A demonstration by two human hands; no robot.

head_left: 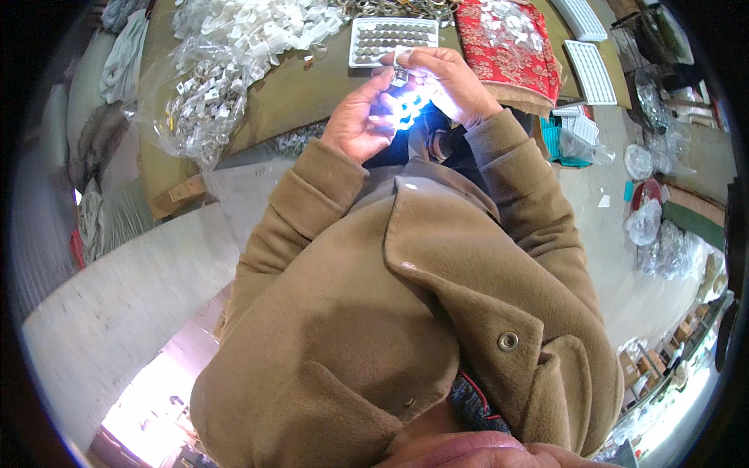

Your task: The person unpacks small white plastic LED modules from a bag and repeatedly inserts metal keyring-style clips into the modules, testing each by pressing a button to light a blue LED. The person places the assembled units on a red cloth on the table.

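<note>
My left hand [359, 121] and my right hand [456, 78] meet in front of me at the table's near edge. Between their fingertips they pinch a small silver-and-white square piece [399, 76]. A white bit [401, 54] sticks up by the right fingertips. Just below the piece, a bright blue-white light [409, 111] glares between my hands and washes out detail, so its source cannot be made out. Beyond my fingers a white tray [356, 54] holds rows of round grey discs.
Loose white pieces [234, 27] are heaped at the far left, with a clear plastic bag [204, 117] of small white-and-metal parts nearer. A red patterned cloth [499, 70] bears small clear pieces. Slotted white trays [591, 72] lie farther right. Bagged goods [667, 249] sit by the right wall.
</note>
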